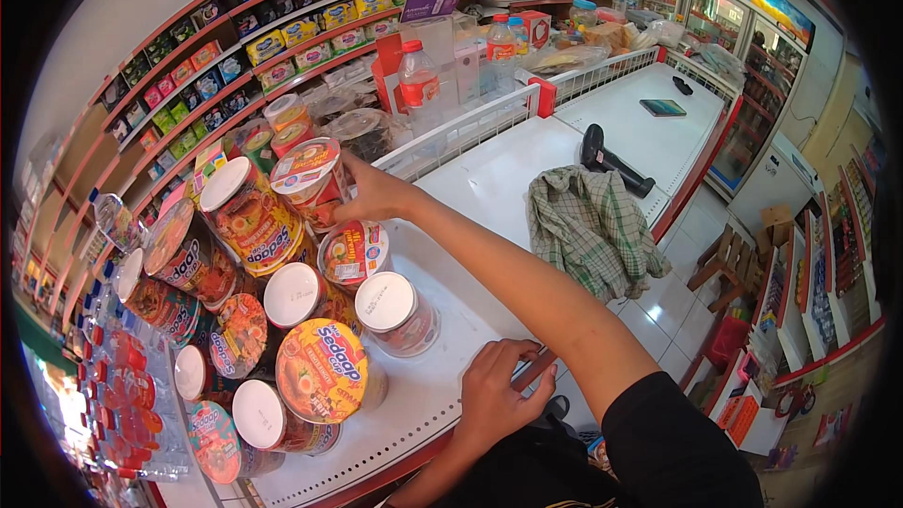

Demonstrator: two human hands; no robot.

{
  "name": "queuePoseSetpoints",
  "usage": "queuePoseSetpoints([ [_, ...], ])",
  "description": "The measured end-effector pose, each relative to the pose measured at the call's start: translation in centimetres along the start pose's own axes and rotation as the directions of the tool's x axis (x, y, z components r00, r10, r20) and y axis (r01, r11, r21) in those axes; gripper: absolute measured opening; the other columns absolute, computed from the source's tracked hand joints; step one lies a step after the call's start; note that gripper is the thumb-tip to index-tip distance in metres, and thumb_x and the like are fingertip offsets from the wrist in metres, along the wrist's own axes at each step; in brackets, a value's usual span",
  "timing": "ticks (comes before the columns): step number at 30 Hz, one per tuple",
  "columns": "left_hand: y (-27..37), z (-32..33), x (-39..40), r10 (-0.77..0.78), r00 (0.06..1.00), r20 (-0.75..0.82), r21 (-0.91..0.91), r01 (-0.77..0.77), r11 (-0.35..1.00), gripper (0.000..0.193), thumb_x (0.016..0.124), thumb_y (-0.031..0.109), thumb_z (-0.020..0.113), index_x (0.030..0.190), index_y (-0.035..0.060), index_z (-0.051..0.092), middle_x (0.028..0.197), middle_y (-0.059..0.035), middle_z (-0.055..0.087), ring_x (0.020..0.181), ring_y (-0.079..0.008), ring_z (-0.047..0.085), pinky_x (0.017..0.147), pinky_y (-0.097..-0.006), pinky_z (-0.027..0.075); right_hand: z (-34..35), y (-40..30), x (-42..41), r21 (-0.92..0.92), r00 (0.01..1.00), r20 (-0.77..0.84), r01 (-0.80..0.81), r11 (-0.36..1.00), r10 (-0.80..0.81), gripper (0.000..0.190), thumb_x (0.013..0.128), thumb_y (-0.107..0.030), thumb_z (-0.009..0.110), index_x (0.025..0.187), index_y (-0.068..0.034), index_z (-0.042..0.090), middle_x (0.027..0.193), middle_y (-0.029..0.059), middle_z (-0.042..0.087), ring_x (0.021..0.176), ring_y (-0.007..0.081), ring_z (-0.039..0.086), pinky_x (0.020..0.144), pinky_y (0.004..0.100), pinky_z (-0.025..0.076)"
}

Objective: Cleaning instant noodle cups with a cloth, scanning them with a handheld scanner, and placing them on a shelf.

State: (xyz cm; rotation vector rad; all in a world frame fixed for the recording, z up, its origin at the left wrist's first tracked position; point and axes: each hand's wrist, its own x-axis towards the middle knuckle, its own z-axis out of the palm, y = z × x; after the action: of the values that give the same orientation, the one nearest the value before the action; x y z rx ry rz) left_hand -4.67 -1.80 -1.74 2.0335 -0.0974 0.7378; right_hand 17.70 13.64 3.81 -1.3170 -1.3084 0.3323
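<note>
My right hand [370, 190] is around the side of a red-and-white mi goreng noodle cup [307, 168] in the back row. The cup is upright; whether it rests on another cup is hidden. Just in front stands a similar cup [354, 252]. Beside them several Mie Sedaap cups [254, 215] are grouped, some stacked, some with white bases up. A yellow-lidded cup [322, 370] stands nearest the front, beside an upturned cup with a white base [386, 302]. My left hand [501, 384] grips the red front edge [534, 369] of the white shelf top [430, 381].
A checked cloth [589, 229], a black barcode scanner [614, 162] and a phone [663, 108] lie on the white top to the right. A white wire rail [458, 134] runs along the back. Bottled drinks [123, 395] stand at left; a wooden stool [730, 264] is at right.
</note>
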Motion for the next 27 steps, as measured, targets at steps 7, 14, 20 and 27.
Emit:
queuePoseSetpoints([
  [7,-0.1,-0.2,0.1,-0.019,0.999,0.034,0.017,0.018,1.0,0.023,0.069,0.011,0.073,0.086,0.0005,0.062,0.079,-0.0114,0.065,0.074,-0.0283,0.063,0.067,-0.0354,0.05,0.3,-0.2,-0.2,0.161,0.991,-0.003,-0.129,0.978,0.132,0.109,0.051,-0.024,0.09,0.138,0.005,0.029,0.137,0.0186,0.044,0.124,0.0263,0.047,0.106,0.034,0.036],
  [14,0.1,-0.3,-0.3,0.021,0.998,0.057,0.075,-0.025,0.997,0.025,0.068,0.013,0.073,0.085,0.0004,0.062,0.078,-0.0118,0.063,0.073,-0.0298,0.062,0.067,-0.037,0.048,0.4,0.6,-0.2,0.105,0.992,0.032,-0.126,0.987,0.123,0.099,0.056,-0.022,0.086,0.136,0.002,0.035,0.123,0.0169,0.056,0.111,0.0242,0.055,0.098,0.0325,0.042],
  [20,0.2,-0.5,-0.5,0.072,0.997,0.017,0.029,-0.072,0.997,0.024,0.065,0.016,0.074,0.081,0.0037,0.06,0.074,-0.0083,0.06,0.071,-0.0278,0.059,0.065,-0.0378,0.047,0.3,-0.2,-0.9,0.142,0.981,0.053,-0.193,0.971,0.187,0.086,0.064,-0.023,0.08,0.137,-0.002,0.039,0.124,0.0106,0.056,0.116,0.0224,0.052,0.1,0.0351,0.042],
  [27,-1.5,0.4,-1.4,0.038,0.991,0.13,0.03,-0.042,0.999,0.028,0.07,0.012,0.068,0.094,-0.0011,0.061,0.08,-0.0134,0.06,0.076,-0.0286,0.06,0.071,-0.0368,0.049,-6.2,-7.4,-16.6,-0.449,0.861,-0.378,0.152,0.881,-0.341,0.05,0.072,-0.012,0.07,0.118,-0.002,0.054,0.111,0.0134,0.06,0.096,0.0245,0.06,0.086,0.0348,0.05],
])
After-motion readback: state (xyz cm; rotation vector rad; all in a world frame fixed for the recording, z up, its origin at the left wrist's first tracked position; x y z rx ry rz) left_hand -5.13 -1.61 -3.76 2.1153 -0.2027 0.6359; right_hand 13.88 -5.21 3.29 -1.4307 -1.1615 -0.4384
